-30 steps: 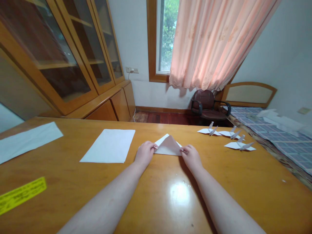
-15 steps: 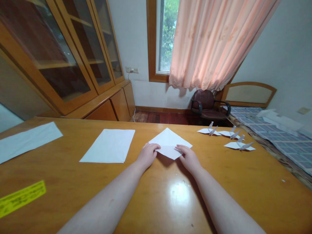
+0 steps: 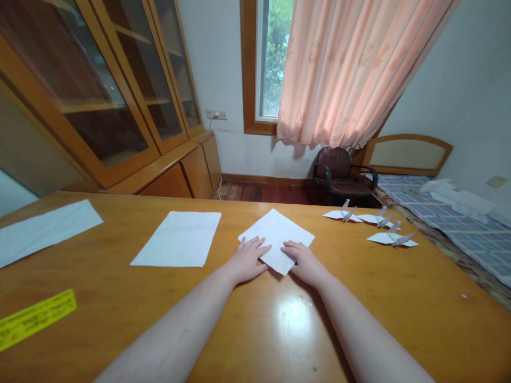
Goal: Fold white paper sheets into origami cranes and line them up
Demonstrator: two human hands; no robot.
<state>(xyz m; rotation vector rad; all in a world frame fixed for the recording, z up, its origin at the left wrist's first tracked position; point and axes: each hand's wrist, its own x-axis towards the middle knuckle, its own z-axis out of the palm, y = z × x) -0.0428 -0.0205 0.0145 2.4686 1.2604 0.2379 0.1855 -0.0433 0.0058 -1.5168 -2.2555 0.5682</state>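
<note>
A white sheet of paper (image 3: pixel 275 231) lies on the wooden table in front of me, turned so one corner points at me and another away. My left hand (image 3: pixel 248 260) rests on its lower left edge with the fingers spread. On the lower right edge lies my right hand (image 3: pixel 302 259), palm down, its fingers stretched out over the paper. Parts of both near edges are hidden beneath the hands.
A stack of white paper (image 3: pixel 178 239) is left of my hands, with a long paper strip (image 3: pixel 48 229) farther left. Three folded paper cranes (image 3: pixel 393 238) stand at the right. A yellow label (image 3: pixel 38 319) is on the table (image 3: pixel 247 340) at the lower left.
The paper's near corner has come down towards me and the sheet now lies flatter. Both hands have moved from gripping the side edges to lying spread on the paper.
</note>
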